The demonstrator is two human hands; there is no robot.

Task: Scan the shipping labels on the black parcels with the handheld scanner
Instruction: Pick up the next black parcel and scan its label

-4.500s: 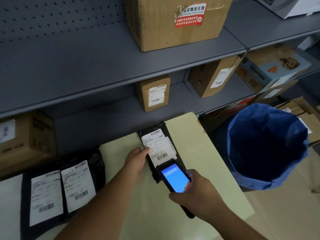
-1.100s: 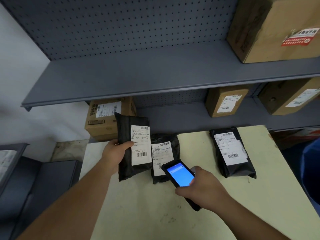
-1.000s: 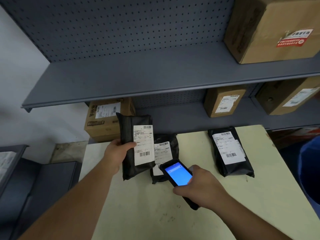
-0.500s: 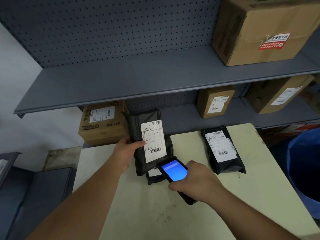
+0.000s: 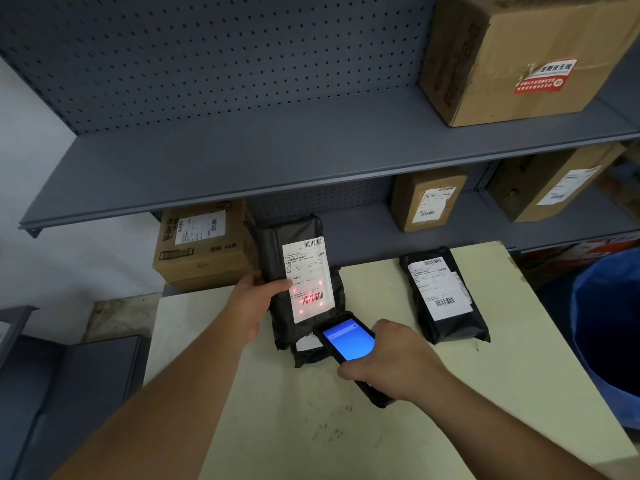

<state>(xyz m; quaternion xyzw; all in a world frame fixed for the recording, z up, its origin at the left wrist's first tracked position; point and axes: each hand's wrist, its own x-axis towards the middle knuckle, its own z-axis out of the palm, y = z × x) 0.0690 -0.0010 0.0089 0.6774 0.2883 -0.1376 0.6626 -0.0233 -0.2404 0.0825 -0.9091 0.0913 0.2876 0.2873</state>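
Observation:
My left hand (image 5: 251, 299) holds a black parcel (image 5: 284, 244) upright by its left edge above the pale table (image 5: 485, 393). Its white shipping label (image 5: 308, 271) faces me, and a red scan frame glows over the lower barcode. My right hand (image 5: 391, 362) grips the black handheld scanner (image 5: 348, 342), whose blue screen is lit, pointed at that label from just below. A second black parcel (image 5: 311, 356) lies under the held one, mostly hidden. A third black parcel (image 5: 443, 296) with a label lies flat to the right.
Grey metal shelves (image 5: 277, 161) with a pegboard back rise behind the table. Cardboard boxes (image 5: 201, 244) stand on the lower shelf, and a large box (image 5: 512, 57) sits top right. A blue bin (image 5: 606, 334) stands at the table's right. A dark grey unit (image 5: 52, 393) is at the left.
The held parcel has moved right and up over the second parcel. The scanner has closed in below it, and a red scan frame now shines on the label's barcode.

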